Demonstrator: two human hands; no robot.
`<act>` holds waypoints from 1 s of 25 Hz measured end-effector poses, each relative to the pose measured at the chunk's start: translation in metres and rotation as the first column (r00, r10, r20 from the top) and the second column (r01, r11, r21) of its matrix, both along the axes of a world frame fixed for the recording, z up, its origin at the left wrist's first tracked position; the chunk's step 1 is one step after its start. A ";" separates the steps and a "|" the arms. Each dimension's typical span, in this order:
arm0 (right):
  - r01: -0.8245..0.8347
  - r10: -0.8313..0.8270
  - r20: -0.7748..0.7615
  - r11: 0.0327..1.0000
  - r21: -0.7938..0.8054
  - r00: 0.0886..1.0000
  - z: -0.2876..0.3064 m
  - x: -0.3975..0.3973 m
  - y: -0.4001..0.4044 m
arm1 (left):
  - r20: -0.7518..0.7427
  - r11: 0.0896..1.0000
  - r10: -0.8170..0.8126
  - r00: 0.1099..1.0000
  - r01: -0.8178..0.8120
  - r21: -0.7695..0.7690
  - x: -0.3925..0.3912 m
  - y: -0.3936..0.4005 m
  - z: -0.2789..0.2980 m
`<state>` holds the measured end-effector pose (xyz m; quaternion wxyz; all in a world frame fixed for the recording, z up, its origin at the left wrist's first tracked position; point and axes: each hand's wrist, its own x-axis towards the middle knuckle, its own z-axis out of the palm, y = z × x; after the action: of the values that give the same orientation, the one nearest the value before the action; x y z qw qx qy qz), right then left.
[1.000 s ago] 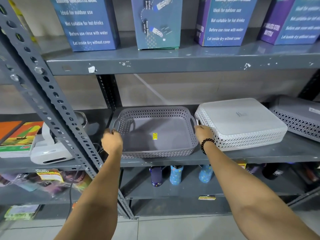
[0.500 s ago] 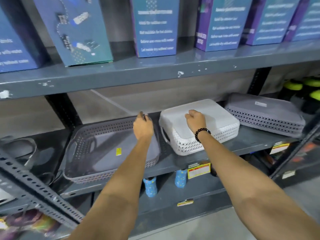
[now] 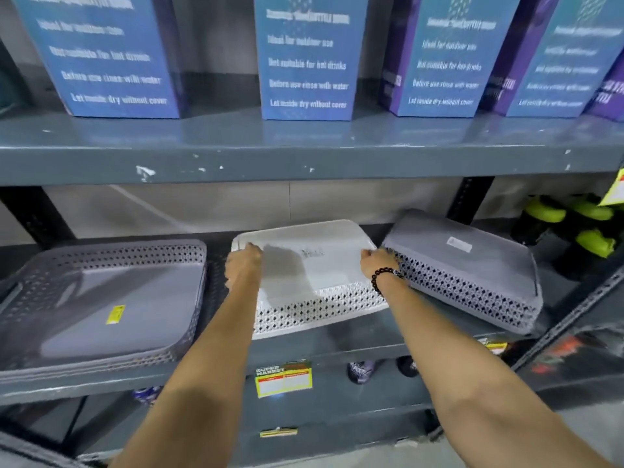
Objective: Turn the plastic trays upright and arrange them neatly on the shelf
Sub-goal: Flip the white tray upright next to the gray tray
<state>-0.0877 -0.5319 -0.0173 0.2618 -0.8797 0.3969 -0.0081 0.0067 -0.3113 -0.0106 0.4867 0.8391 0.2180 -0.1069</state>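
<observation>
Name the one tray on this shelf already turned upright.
The grey tray at far left, open side up. The white tray and right grey tray lie bottom-up.

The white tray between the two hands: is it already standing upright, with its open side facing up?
No. The white tray lies upside down, flat base up, held by the left hand and right hand.

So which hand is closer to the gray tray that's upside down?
Right. The right hand grips the white tray's right edge, right beside the upside-down gray tray. The left hand holds the white tray's far side.
</observation>
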 end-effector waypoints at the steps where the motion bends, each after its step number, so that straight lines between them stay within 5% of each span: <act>1: -0.003 0.004 -0.021 0.999 0.036 1.000 0.001 0.003 -0.001 | -0.009 1.000 0.019 1.000 -0.020 -0.024 -0.001 0.001 -0.001; 3: 0.031 -0.032 0.000 0.992 0.124 0.999 0.002 0.008 0.000 | 0.014 0.998 0.047 0.999 -0.046 -0.052 -0.006 0.005 -0.003; 6: 0.102 -0.261 0.327 0.896 0.432 0.908 0.013 0.002 0.005 | 0.209 0.976 0.174 0.962 -0.140 -0.169 -0.019 0.012 0.005; 9: -0.110 -0.633 0.491 0.542 0.833 0.599 0.024 -0.008 0.005 | 0.441 0.850 0.395 0.806 -0.138 -0.508 -0.035 0.033 0.029; 11: -0.178 -0.692 0.478 0.462 0.869 0.541 0.026 -0.014 0.002 | 0.418 0.780 0.472 0.776 -0.147 -0.608 -0.040 0.050 0.036; 13: -0.194 -0.660 0.472 0.451 0.871 0.584 0.014 -0.022 0.001 | 0.320 0.753 0.465 0.826 -0.179 -0.633 -0.045 0.068 0.032; 17: -0.225 -0.545 0.389 0.344 0.912 0.743 -0.002 -0.042 -0.002 | 0.126 0.879 0.270 0.955 -0.192 -0.436 -0.051 0.090 0.019; 21: -0.074 -0.450 0.344 0.517 0.853 0.824 -0.010 -0.039 -0.011 | 0.124 0.995 0.090 0.988 -0.085 -0.045 -0.055 0.095 0.021; 25: -0.024 -0.356 0.398 0.719 0.695 0.845 -0.012 -0.046 -0.010 | 0.244 0.928 -0.037 0.969 -0.057 0.369 -0.081 0.080 0.026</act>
<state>-0.1338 -0.5416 -0.0290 0.6554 -0.6482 0.3693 -0.1179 -0.0744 -0.2310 0.0150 0.3423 0.9218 0.1764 0.0439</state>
